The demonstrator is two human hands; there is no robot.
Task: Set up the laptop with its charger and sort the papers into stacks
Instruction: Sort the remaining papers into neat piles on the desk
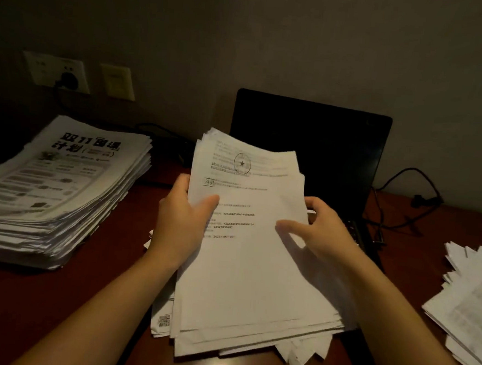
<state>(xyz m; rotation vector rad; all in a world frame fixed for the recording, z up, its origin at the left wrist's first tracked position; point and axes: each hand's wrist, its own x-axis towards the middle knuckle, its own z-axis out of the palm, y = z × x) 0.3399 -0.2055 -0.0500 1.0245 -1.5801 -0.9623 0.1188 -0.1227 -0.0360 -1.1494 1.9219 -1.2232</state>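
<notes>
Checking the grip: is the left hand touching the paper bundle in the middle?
Touching. Head view: the left hand grips the paper bundle, thumb over its left edge.

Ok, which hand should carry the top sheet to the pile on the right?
Probably right: the right hand sits at the held papers' right edge, nearest that pile, while the left hand grips their left edge.

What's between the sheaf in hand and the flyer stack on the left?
Nothing visible. Left hand and right hand grip the paper sheaf over the laptop; only bare desk lies between it and the flyer stack. A dark cable runs behind, by the wall.
</notes>
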